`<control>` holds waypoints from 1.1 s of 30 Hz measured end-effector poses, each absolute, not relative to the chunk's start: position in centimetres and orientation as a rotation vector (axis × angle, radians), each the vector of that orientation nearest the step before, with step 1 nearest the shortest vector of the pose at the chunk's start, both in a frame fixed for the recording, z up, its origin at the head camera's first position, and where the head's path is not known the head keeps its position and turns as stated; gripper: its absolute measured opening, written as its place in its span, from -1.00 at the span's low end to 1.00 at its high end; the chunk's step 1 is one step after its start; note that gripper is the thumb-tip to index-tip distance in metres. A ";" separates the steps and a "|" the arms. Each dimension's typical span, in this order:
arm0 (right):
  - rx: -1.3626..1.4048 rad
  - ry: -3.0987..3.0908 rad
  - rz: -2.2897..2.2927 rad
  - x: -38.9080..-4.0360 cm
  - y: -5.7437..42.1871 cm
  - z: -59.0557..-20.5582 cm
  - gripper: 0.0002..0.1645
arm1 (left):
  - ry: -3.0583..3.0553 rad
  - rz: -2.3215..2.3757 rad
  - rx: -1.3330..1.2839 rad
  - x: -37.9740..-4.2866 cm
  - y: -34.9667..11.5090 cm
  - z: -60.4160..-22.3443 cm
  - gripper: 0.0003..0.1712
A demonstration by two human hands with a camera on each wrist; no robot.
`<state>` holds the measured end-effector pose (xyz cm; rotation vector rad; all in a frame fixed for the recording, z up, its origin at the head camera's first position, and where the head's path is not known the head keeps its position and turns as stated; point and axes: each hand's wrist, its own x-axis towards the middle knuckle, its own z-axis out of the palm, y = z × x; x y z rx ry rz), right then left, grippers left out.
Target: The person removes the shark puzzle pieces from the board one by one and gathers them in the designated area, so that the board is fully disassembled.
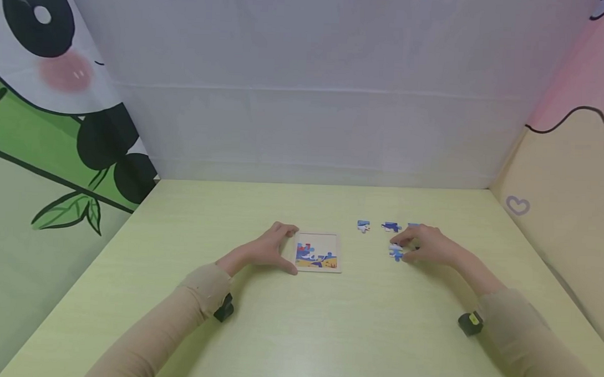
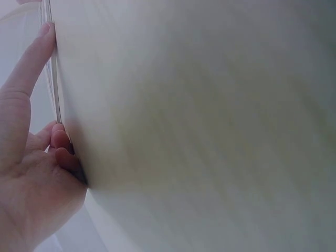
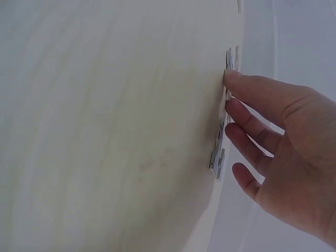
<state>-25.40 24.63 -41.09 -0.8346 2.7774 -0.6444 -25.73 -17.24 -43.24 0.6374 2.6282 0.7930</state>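
Note:
A small square puzzle frame [image 1: 339,253] lies on the table, its lower part and left side filled with blue, red and yellow pieces. My left hand [image 1: 267,246] holds it by the left side, thumb at the near corner and fingers at the far one. In the left wrist view, the thumb [image 2: 31,65] touches the frame's thin edge. My right hand [image 1: 432,246] pinches a blue-and-white puzzle piece [image 1: 396,251] at its edges, between thumb and fingertips. In the right wrist view, the right hand [image 3: 294,136] is low at the table, with pieces seen edge-on.
Farther back lie a loose blue-and-white piece [image 1: 363,226], a dark blue piece [image 1: 391,227] and another blue piece [image 1: 413,225] partly behind the right hand. A dark piece under that hand is mostly hidden. A pale cloth wall [image 1: 323,139] stands along the table's [image 1: 317,333] far edge.

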 end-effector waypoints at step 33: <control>-0.944 2.822 -0.959 -27.2 15.6 -41.1 -0.30 | 2.633 0.800 0.646 -25.7 -17.3 -43.3 0.25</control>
